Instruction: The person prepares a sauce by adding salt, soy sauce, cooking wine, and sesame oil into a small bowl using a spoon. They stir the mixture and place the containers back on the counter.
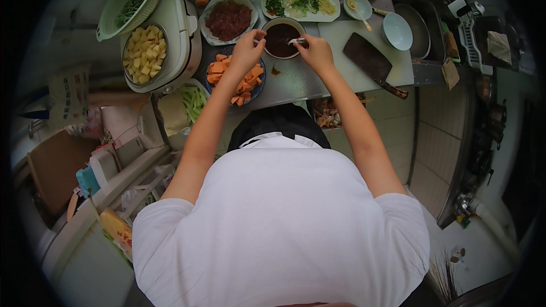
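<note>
Dark brown sauce fills much of a round bowl (283,57) on the metal worktop. My left hand (248,51) is at its left rim, thumb and fingers drawn together; whether they grip the rim or a thin pale thing there is unclear. Over the right rim, my right hand (316,52) pinches a small white piece (294,41), too small to name surely. Below my left hand and forearm, a blue-patterned plate (207,77) of cut orange vegetable chunks (245,89) is partly hidden. Dark red sliced meat (229,19) lies on a white plate (206,36) beyond my left hand.
A cleaver (367,57) rests on a white cutting board (337,77) at right. Behind are a tray of chopped aromatics (298,17) and a pale blue bowl (397,31). Left, a cooker (181,51) bears potato cubes (145,53) and a green colander (151,6).
</note>
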A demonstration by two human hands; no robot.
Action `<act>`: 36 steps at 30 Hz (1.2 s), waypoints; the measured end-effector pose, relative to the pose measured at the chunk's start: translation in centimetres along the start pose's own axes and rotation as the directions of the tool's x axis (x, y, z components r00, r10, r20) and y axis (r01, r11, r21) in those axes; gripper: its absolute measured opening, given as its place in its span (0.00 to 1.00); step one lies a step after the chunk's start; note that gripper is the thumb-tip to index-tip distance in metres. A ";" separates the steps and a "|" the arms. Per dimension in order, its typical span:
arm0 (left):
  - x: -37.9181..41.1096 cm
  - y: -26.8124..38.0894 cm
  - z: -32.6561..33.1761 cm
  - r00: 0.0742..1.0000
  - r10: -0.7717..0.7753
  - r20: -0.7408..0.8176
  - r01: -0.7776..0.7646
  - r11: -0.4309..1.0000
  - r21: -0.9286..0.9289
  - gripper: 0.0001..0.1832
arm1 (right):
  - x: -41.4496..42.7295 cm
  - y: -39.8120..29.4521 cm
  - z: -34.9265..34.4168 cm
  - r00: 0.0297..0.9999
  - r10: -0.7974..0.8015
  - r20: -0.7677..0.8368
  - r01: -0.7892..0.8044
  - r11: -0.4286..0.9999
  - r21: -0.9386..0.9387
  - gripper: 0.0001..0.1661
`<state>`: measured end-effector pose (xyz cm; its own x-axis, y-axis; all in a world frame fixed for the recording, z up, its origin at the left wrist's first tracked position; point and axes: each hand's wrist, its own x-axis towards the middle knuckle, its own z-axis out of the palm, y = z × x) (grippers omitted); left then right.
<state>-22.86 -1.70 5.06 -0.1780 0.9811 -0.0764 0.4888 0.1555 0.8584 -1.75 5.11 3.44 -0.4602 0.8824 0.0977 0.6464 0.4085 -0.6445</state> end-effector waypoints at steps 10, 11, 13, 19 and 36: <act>-3.1 -1.9 -0.6 0.986 -0.149 0.070 0.151 0.988 -0.036 0.12 | -1.9 -1.1 -0.3 0.960 -0.074 0.271 0.174 0.915 -0.365 0.09; -3.4 -2.0 -0.6 0.985 -0.155 0.070 0.160 0.984 -0.075 0.12 | -1.9 -1.4 0.0 0.954 -0.048 0.296 0.153 0.927 -0.344 0.09; -3.8 -2.4 -1.0 0.984 -0.166 0.071 0.172 0.981 -0.089 0.12 | -1.7 -2.0 0.8 0.946 -0.111 0.306 0.199 0.941 -0.274 0.10; -5.2 -3.1 -2.2 0.985 -0.172 0.031 0.174 0.981 -0.089 0.12 | 0.0 -2.8 2.7 0.942 -0.308 0.134 0.334 0.899 -0.285 0.07; -6.1 -4.3 -2.2 0.987 -0.145 0.075 0.147 0.989 -0.016 0.13 | 0.0 0.1 0.9 0.989 0.072 0.126 -0.027 0.944 -0.329 0.11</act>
<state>-25.75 -8.66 2.90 -0.1825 0.9539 -0.2381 0.4432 0.2960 0.8461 -2.22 4.90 2.70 -0.4855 0.8731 -0.0454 0.8228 0.4388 -0.3611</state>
